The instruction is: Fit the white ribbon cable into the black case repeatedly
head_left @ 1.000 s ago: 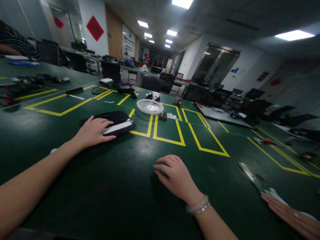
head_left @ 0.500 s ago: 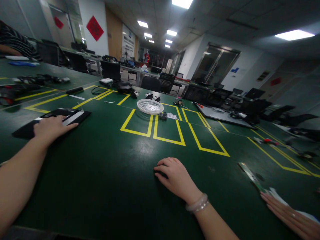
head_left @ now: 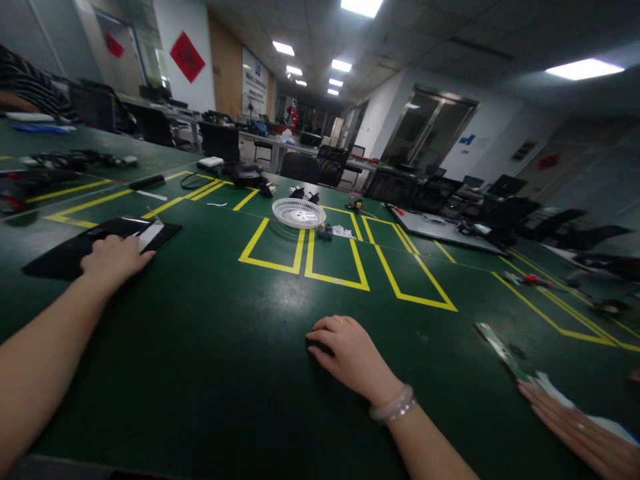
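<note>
My left hand (head_left: 114,261) is over a flat black folder-like thing (head_left: 60,257) on the left of the table. Its fingers are closed about a white strip (head_left: 151,232), which juts out between thumb and fingers. A thin pale sliver stands up beside the strip. The fingertips are partly hidden. My right hand (head_left: 347,357) rests on the green tabletop (head_left: 240,373) near the middle, fingers loosely bent, thumb apart, with nothing seen in it. A bracelet (head_left: 395,405) circles that wrist.
A white plastic basket (head_left: 299,213) stands beyond yellow tape outlines (head_left: 337,283). Another person's hand (head_left: 575,420) lies at the right by a thin greenish strip (head_left: 500,350) and white paper (head_left: 553,390). Cables (head_left: 80,159) lie far left, a large dark panel (head_left: 445,230) far right.
My left hand has shifted slightly right over the black thing. The white strip has changed angle and shows shorter, and the thin sliver now shows beside it. My right hand stays put.
</note>
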Motion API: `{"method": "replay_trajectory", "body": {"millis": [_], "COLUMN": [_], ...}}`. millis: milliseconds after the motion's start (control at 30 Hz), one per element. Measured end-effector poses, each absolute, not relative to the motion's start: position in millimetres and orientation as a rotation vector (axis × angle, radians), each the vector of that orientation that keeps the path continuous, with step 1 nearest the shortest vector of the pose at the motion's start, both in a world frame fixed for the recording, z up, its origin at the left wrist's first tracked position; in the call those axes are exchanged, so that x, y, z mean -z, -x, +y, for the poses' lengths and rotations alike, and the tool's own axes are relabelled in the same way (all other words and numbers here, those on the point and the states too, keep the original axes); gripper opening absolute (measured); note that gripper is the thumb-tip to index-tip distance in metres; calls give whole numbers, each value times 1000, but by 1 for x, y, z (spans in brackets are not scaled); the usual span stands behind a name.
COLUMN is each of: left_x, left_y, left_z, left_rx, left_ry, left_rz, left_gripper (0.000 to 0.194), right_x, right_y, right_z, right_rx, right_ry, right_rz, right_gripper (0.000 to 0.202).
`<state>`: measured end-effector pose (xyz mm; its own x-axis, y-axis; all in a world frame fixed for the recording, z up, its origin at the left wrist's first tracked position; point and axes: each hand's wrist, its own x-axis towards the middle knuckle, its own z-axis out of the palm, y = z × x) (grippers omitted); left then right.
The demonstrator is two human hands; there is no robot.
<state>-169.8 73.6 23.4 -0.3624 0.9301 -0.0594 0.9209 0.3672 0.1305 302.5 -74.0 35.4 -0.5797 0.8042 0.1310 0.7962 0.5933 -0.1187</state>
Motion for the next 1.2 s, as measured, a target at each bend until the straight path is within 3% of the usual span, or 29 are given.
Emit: {"method": "replay_trajectory", "body": {"millis": [300,667,867,1067,1200], "left_x": [-30,-19,-18,-22,-27], "left_y": [127,-13,-19,-15,3], "left_z": [75,-2,-9,-5,16], "left_rx": [-192,-297,-350,-363,-379], "left_ry": [-2092,-2534,-2510,-2500,-2547], "left_rz": [2066,780,741,764,1018], "left_gripper": [72,53,49,48,53], "right_x": [-35,-37,-36,-32,-33], "right_y": [-303,-300,-301,-301,-303], "right_z": [-75,-76,-77,-75,-73], "right_rx": [-77,-142,-237,-186,-119], "right_ry": [1324,1260,1239,1245,1262], "right_rz": [-2627,-2536,-2505,-2493,-2475], "right_gripper": [22,19,30,25,24]}}
